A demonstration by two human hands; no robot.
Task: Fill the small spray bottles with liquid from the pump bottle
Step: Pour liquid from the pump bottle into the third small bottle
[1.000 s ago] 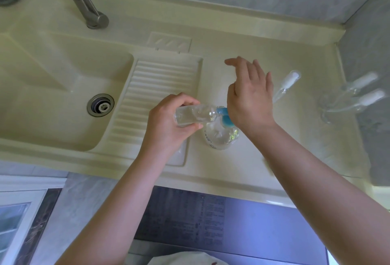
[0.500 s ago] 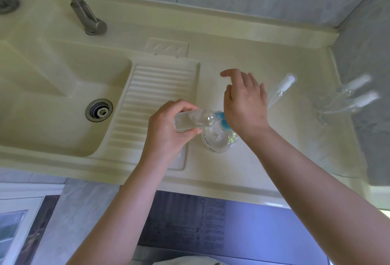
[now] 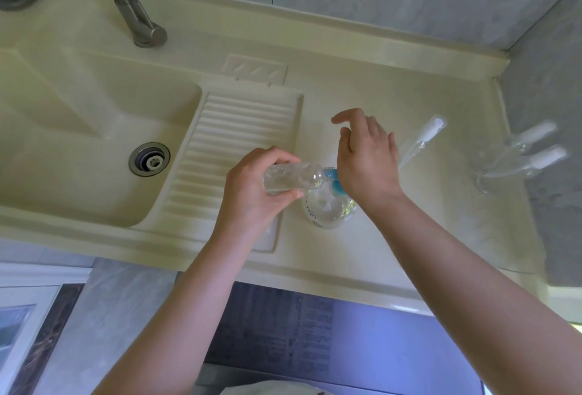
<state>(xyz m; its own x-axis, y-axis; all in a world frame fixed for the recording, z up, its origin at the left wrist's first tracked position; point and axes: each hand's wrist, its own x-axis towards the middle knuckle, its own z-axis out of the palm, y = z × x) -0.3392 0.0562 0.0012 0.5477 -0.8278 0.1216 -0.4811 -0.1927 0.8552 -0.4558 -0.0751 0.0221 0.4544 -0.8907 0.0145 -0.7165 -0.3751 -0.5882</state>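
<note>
My left hand [image 3: 252,193] grips a small clear spray bottle [image 3: 291,179], held on its side with its open neck against the blue nozzle [image 3: 333,182] of the pump bottle [image 3: 327,209]. The clear pump bottle stands on the counter with liquid in it. My right hand [image 3: 365,158] rests palm-down on the blue pump head, fingers spread and relaxed. A capped spray bottle [image 3: 422,139] with a white cap stands just right of that hand. Two more capped spray bottles [image 3: 522,155] sit at the far right, beside the wall.
A cream sink basin [image 3: 78,130] with a metal drain [image 3: 149,159] lies to the left, a ribbed washboard slope [image 3: 226,142] beside it. A metal faucet [image 3: 138,23] stands at the back. Tiled walls close the back and right. The counter's front edge [image 3: 315,281] is near me.
Both hands and the bottles stay together; my right palm has sunk a little on the pump head. The view has shifted slightly, so everything sits lower in frame.
</note>
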